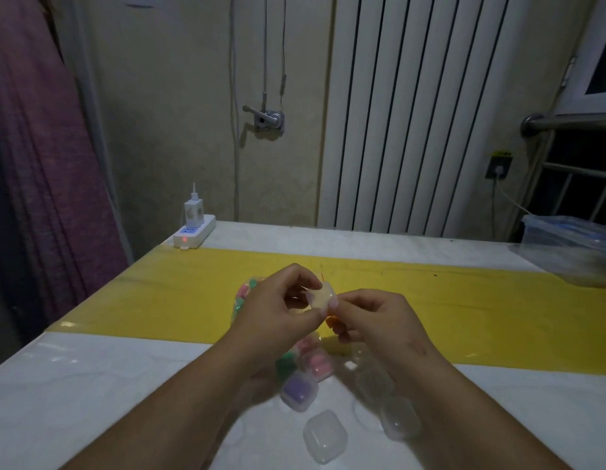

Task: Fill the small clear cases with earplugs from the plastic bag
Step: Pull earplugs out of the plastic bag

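Observation:
Both hands meet above the yellow strip of the table. My left hand (281, 303) and my right hand (372, 317) together pinch a small clear case (321, 295). An orange earplug (331, 321) shows under my right fingers. The plastic bag (242, 296) of coloured earplugs lies behind my left hand, mostly hidden. Below the hands sit cases holding pink (317, 364), green (285, 365) and purple (298, 391) earplugs. Empty clear cases (325, 435) lie near the front, between my forearms.
A white power strip (195, 235) with a charger stands at the table's far left corner. A clear plastic container (566, 245) sits at the far right edge. A radiator and wall are behind the table.

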